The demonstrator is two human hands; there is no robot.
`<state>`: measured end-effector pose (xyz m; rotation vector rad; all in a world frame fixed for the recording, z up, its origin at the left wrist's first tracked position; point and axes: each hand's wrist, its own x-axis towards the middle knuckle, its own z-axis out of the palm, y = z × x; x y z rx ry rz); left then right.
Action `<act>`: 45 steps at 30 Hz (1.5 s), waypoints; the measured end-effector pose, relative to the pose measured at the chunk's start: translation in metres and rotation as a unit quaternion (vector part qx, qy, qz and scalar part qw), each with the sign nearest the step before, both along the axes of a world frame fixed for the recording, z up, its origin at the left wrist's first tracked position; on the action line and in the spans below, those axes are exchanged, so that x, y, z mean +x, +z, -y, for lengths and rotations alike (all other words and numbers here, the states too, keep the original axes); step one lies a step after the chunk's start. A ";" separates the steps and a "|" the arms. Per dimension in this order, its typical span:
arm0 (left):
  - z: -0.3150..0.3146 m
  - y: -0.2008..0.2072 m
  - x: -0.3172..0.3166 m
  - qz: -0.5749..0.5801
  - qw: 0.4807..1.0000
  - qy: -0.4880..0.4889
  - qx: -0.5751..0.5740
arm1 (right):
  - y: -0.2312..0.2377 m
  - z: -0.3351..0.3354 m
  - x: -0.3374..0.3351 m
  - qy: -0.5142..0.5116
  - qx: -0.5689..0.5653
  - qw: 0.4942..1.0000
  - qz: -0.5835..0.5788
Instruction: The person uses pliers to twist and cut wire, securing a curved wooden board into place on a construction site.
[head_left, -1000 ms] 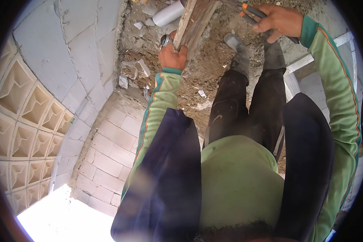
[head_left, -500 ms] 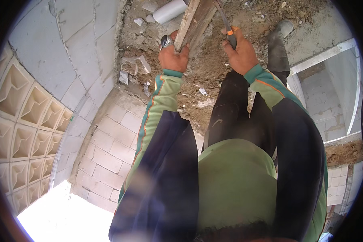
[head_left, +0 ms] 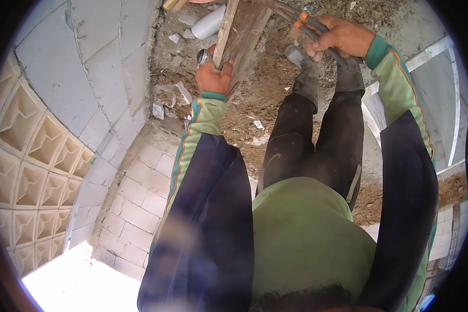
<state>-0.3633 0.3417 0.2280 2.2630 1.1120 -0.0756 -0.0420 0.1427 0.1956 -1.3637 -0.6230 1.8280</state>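
Note:
My left hand (head_left: pixel 213 78) is closed round the edge of a long wooden board (head_left: pixel 247 39), which runs up past the top of the view. By its fingers sits a small round dark-and-silver thing (head_left: pixel 204 56); its kind I cannot make out. My right hand (head_left: pixel 343 37) grips a pair of pincers (head_left: pixel 313 34) with dark handles and orange bands. One handle lies under the palm and the other is by the fingertips, the two spread apart. The jaws reach left to the board's far part, where the top edge of the view cuts off what they touch.
Rough soil with broken block pieces (head_left: pixel 179 92) lies under the board. A white pipe (head_left: pixel 208 22) is beside it. A grey block wall (head_left: pixel 88 62) and patterned vent blocks (head_left: pixel 44 151) rise at left. A pale metal frame (head_left: pixel 426 54) stands at right. My boots (head_left: pixel 307 70) are on the soil.
My right hand has moved right, turned, and now holds the pincers with handles spread. The left hand and board have shifted slightly left. My feet show closer together.

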 end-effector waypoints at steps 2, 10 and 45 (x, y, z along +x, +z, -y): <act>0.001 -0.002 0.007 -0.007 1.000 -0.010 0.004 | -0.010 -0.002 0.037 0.097 -0.063 0.990 -0.086; -0.003 -0.002 0.006 -0.001 1.000 -0.005 0.010 | -0.015 -0.047 0.067 0.201 -0.112 0.910 -0.345; 0.007 0.000 0.009 0.003 1.000 0.003 0.011 | 0.040 0.016 -0.078 -0.223 -0.029 0.951 -0.211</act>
